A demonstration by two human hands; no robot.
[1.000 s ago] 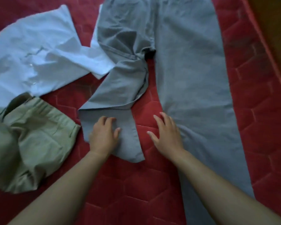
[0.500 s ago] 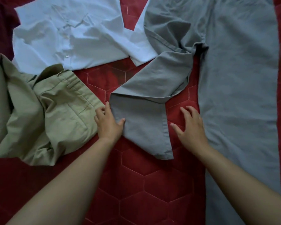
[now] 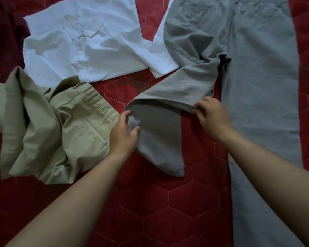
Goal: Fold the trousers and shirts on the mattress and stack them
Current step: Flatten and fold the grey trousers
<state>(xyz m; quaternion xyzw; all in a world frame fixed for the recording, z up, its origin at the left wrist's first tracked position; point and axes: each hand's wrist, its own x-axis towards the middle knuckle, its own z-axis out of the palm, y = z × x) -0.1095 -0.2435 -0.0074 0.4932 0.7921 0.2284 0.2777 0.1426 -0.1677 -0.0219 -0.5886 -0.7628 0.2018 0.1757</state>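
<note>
Grey trousers (image 3: 257,82) lie spread over the right side of the red mattress (image 3: 150,202). One leg runs straight toward me; the other is doubled back on itself at the centre. My left hand (image 3: 122,134) grips the left edge of that doubled leg, bunching the cloth. My right hand (image 3: 210,114) pinches the fold's right corner and holds it a little off the mattress. A crumpled white shirt (image 3: 89,45) lies at the upper left, its sleeve tucked under the grey trousers. Khaki trousers (image 3: 57,131) sit rumpled at the left.
A dark maroon garment (image 3: 5,32) shows at the top left corner. Bare red quilted mattress stretches across the bottom between my forearms.
Both hands have gone from lying flat by the doubled grey leg to taking hold of its fold, the right hand moving up to the corner. The fold edge has lifted.
</note>
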